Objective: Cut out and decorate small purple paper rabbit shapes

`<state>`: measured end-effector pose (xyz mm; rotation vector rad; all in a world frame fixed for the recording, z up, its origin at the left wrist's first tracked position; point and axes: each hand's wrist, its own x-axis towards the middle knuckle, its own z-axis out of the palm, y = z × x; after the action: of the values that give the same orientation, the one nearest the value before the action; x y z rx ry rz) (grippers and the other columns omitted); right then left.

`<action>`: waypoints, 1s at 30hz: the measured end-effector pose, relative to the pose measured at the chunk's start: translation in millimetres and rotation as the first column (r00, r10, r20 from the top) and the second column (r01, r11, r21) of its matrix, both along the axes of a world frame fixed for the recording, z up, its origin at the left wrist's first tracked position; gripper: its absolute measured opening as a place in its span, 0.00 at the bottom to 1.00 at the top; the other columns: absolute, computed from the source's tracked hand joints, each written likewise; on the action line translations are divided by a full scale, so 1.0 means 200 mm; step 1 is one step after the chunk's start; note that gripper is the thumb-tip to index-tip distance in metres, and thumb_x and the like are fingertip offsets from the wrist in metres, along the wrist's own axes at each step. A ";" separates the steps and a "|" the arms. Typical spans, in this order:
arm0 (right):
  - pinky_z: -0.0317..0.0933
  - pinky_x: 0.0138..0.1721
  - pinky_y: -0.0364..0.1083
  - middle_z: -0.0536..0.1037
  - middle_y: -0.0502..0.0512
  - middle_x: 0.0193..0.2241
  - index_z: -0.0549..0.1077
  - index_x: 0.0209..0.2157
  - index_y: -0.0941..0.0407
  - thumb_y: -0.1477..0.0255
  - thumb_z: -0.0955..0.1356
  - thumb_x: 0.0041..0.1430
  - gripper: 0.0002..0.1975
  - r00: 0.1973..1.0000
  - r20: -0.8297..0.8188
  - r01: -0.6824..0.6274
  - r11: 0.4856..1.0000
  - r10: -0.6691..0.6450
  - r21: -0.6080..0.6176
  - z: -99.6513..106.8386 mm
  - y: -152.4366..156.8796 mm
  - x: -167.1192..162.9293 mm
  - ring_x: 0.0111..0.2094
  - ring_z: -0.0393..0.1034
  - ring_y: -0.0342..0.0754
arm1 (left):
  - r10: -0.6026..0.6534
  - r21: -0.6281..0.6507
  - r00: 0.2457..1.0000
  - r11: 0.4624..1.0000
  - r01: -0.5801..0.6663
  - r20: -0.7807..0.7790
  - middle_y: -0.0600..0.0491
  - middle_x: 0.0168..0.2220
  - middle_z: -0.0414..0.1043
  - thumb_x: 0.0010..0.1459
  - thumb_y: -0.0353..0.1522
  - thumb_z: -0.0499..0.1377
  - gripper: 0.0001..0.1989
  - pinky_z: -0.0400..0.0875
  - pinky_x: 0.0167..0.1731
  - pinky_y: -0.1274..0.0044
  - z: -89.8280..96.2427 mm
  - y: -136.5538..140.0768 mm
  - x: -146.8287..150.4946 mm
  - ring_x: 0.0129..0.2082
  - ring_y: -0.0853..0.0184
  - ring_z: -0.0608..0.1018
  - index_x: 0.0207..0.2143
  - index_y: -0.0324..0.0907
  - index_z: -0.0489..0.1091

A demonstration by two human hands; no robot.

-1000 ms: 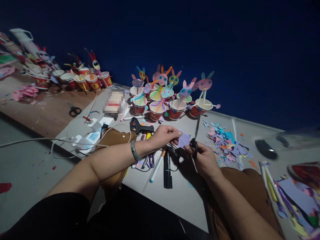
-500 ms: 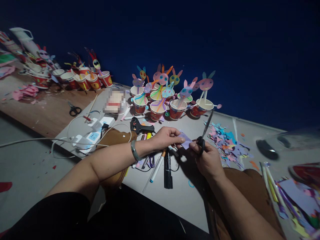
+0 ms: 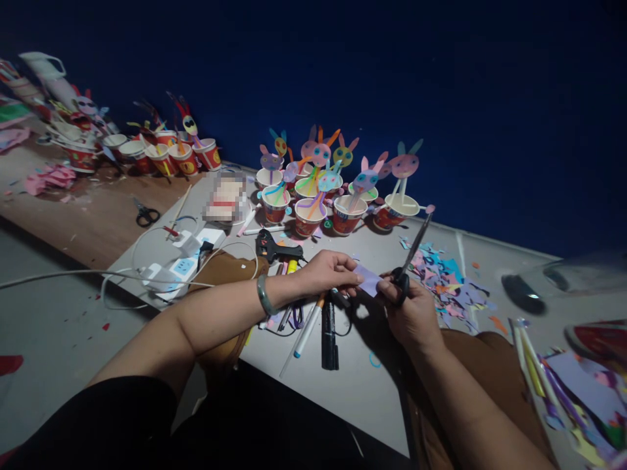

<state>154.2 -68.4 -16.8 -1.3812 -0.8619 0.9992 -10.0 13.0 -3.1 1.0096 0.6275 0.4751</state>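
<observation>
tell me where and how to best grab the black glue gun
Best by the handle of the black glue gun, probably from above and the picture's right: it lies flat, its slim handle pointing right, away from the bulkier body. The left hand, near that end, holds purple paper.

Worn on head, single view. Looks forward and down from above near edge of grey table [image 3: 353, 385], close behind left hand [image 3: 327, 271] and right hand [image 3: 414, 316]. Faces dark-blue backdrop [image 3: 313, 65] beyond far edge, seen sloping down rightward. Reaches past left edge onto brown surface [image 3: 105, 219].
</observation>
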 end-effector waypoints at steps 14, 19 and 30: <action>0.61 0.27 0.44 0.70 0.47 0.21 0.73 0.24 0.54 0.63 0.78 0.40 0.14 0.993 0.119 0.009 0.998 -0.015 0.055 -0.02 -0.01 -0.01 0.23 0.63 0.43 | -0.048 0.023 0.999 0.999 0.048 0.017 0.54 0.21 0.75 0.56 0.29 0.62 0.08 0.72 0.25 0.81 -0.02 0.00 0.01 0.20 0.73 0.78 0.34 0.37 0.63; 0.59 0.26 0.43 0.71 0.47 0.24 0.74 0.24 0.54 0.68 0.79 0.38 0.13 0.996 0.079 0.035 0.995 -0.042 0.096 -0.01 -0.01 -0.01 0.23 0.62 0.41 | -0.082 -0.044 0.996 0.996 0.083 0.018 0.52 0.22 0.76 0.57 0.23 0.54 0.06 0.71 0.24 0.82 0.03 -0.01 0.01 0.20 0.72 0.78 0.38 0.37 0.64; 0.63 0.29 0.43 0.74 0.50 0.30 0.76 0.28 0.54 0.71 0.76 0.44 0.08 0.996 0.066 -0.063 0.985 0.053 0.163 -0.06 -0.02 0.02 0.28 0.67 0.43 | -0.064 -0.172 0.988 0.981 0.088 0.139 0.48 0.24 0.78 0.47 0.25 0.53 0.09 0.74 0.25 0.78 0.02 0.01 0.00 0.23 0.67 0.80 0.34 0.36 0.67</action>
<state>158.4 -72.8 -28.2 -1.2567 -1.0135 0.9119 -9.2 14.5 1.6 0.8222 0.5005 0.4073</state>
